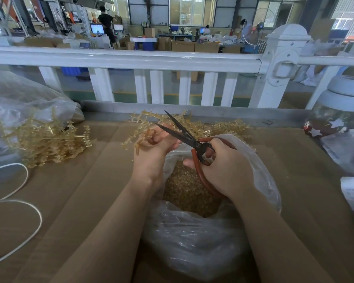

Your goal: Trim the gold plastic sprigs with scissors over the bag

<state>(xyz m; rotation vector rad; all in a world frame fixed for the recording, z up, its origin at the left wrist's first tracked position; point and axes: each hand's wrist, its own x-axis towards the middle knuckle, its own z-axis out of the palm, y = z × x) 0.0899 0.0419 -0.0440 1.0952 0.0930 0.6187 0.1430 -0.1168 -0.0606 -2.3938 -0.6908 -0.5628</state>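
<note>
Red-handled scissors [194, 142], no legible writing

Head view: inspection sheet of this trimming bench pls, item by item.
Surface: brown cardboard-covered table.
Job's things: scissors, blades open, red handles; gold sprig in hand; clear bag below the hands, holding gold trimmings.
Clutter: sprig pile beside a large plastic bag at left; more sprigs behind; jar with white lid at right.
Hands: left hand grips the sprig; right hand grips the scissor handles.
Cables: white cord loops at left.
Surroundings: white railing; workshop with boxes and monitors beyond.
</note>
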